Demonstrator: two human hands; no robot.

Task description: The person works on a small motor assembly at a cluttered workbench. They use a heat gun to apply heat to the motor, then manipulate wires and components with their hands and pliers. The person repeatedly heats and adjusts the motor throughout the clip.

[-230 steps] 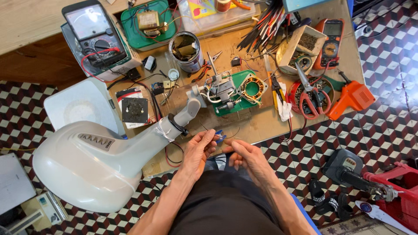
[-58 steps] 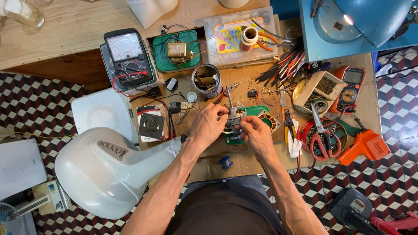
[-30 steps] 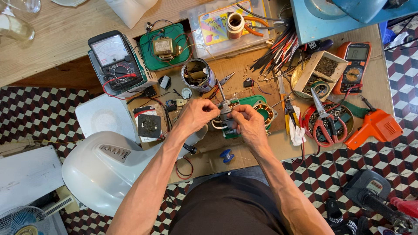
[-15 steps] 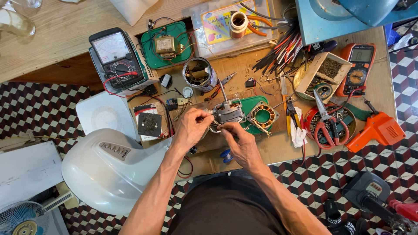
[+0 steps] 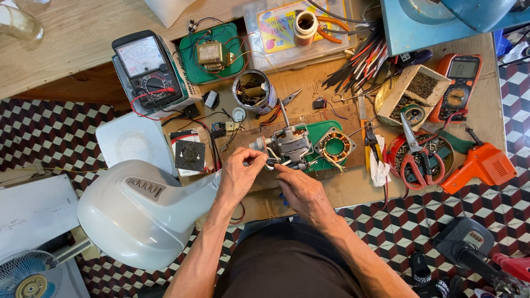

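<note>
A small grey fan motor [image 5: 291, 142] with a shaft sticking up lies on the wooden board, partly over a green tray [image 5: 329, 144] that holds a copper-wound stator. My left hand [image 5: 238, 174] pinches the thin wires [image 5: 270, 161] coming off the motor's near side. My right hand [image 5: 301, 190] meets it from the right, its fingertips on the same wires. What the fingers grip beyond the wires is too small to tell.
A white fan housing [image 5: 146, 209] lies at the left by my knee. An analog multimeter [image 5: 148, 69], a tin can [image 5: 253, 91], a bundle of screwdrivers [image 5: 359, 60], red scissors [image 5: 415, 154], an orange soldering gun [image 5: 479, 165] and an orange digital meter [image 5: 461, 83] crowd the bench.
My hands rose from my lap to the motor on the board. In the last second they slid from its top down to the wires at its near side.
</note>
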